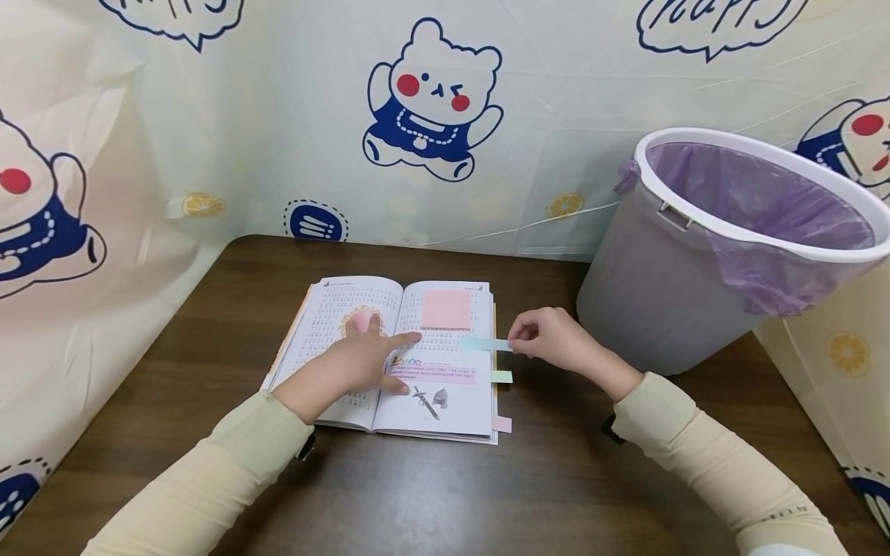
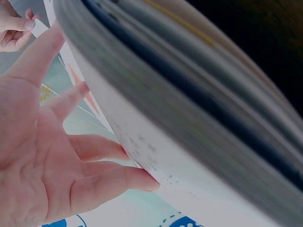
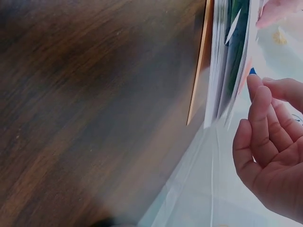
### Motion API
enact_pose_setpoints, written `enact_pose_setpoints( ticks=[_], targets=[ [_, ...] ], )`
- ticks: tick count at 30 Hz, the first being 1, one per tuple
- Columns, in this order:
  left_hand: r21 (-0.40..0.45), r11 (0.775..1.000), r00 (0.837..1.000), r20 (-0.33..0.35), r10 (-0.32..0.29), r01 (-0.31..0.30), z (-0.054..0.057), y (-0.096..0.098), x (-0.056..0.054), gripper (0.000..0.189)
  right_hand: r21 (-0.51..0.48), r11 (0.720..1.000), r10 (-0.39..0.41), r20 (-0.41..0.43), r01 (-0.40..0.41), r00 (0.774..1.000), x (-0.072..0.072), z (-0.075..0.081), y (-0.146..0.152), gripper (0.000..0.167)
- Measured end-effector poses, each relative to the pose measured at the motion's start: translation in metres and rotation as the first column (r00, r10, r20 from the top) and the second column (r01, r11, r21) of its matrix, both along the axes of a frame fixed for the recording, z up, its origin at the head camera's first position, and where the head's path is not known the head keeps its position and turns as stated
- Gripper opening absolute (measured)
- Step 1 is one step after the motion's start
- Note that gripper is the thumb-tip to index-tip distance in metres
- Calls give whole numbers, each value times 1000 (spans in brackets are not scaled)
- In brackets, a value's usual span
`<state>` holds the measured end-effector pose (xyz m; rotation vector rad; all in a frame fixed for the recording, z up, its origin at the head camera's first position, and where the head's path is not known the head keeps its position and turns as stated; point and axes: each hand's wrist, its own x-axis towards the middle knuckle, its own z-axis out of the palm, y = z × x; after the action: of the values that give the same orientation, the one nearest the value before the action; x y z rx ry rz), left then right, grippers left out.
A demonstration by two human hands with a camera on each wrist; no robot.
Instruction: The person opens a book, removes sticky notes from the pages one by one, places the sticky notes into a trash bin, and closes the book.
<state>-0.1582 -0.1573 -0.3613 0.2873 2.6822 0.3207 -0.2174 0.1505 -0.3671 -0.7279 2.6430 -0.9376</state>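
An open book with printed pages lies on the table. My left hand rests across its pages with the fingers spread; in the left wrist view the fingertips touch the page. My right hand is just beyond the book's right edge. Between thumb and finger it pinches the outer end of a light blue sticky tab, whose other end lies over the right page. Below that, a pale green tab and a pink tab stick out from the same edge. A pink square is on the right page.
A large white bin with a purple bag liner stands at the back right, close behind my right hand. Brown wooden table extends around the book. Patterned sheeting hangs behind and at both sides.
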Motion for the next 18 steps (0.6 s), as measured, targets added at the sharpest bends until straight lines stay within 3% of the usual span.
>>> enact_pose_setpoints(
  ticks=[18],
  targets=[
    [2,1000,1000,1,5,-5,-2,-1,-1,84,-153,986,-55,76,66,996,-3,5,11,5]
  ],
)
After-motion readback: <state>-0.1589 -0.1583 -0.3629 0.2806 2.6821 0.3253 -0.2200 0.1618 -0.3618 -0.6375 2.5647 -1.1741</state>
